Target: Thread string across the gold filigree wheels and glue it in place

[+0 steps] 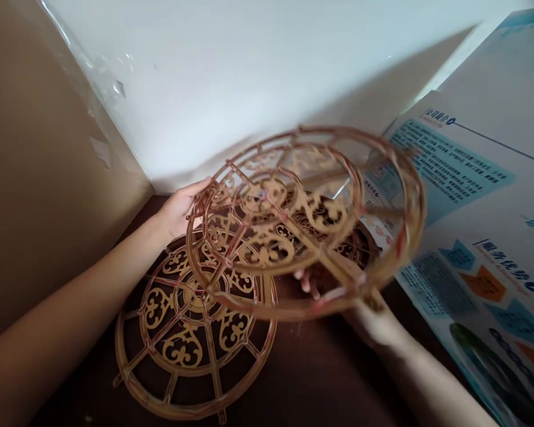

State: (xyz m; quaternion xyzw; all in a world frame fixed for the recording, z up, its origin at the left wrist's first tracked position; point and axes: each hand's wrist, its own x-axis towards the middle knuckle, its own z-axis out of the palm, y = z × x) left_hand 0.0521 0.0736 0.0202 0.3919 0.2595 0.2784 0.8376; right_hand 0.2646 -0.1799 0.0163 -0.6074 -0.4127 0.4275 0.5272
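A round golden openwork frame [324,255], with scroll ornaments and spokes, is tilted in the air, its right side blurred. My left hand [184,207] is at its left edge, fingers wrapped on the rim and partly hidden. Beneath its lower right part is my right hand [315,279], seen through the openings; the fingertips are blurred and its grip is unclear. Below and to the left, a similar round frame [182,370] lies flat on the dark brown table [311,367]. Part of another ornate piece [367,243] shows behind the raised frame.
A brown panel [48,148] rises at the left. Behind the frames is a white wall [231,71] with shiny clear film near its left edge. A printed poster board [463,196] with blue and orange shapes stands along the right.
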